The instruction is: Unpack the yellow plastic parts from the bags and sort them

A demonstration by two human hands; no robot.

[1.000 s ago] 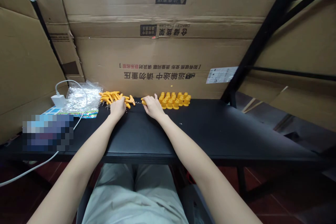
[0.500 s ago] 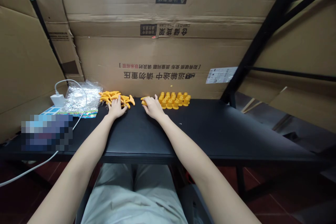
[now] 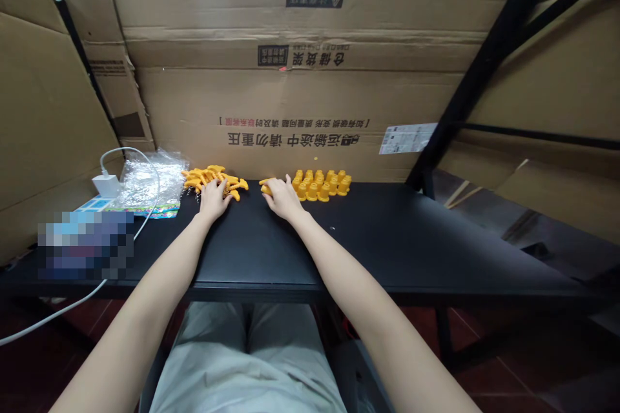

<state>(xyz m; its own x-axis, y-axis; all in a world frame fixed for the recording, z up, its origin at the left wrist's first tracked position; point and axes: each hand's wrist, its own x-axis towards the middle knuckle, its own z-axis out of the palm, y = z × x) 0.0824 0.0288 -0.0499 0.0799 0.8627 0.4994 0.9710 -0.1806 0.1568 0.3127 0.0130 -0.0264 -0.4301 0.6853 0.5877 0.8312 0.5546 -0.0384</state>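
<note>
My left hand [image 3: 213, 201] reaches into a heap of curved orange plastic pieces [image 3: 206, 174]. Its thumb and fingers are apart on the near side of the heap, with the fingertips partly hidden among the pieces. Small shiny bits show between them. To the right, my right hand [image 3: 285, 199] rests at the black tabletop, fingers closed round an orange plastic piece [image 3: 265, 188] whose end sticks out on the left. Just beyond that hand, small yellow plastic cups [image 3: 323, 188] stand upside down in rows, close to the cardboard.
A clear plastic bag [image 3: 152, 181] lies left of the heap. Near it are a white charger [image 3: 105, 184] with its cable [image 3: 145, 222] and a blurred-out item [image 3: 86, 245]. Printed cardboard [image 3: 300, 90] backs the black table [image 3: 387, 245]; a black metal post [image 3: 465, 84] stands at right.
My left fingers have drawn in slightly among the orange pieces, and some pieces have shifted around them. My right hand keeps its place and hold.
</note>
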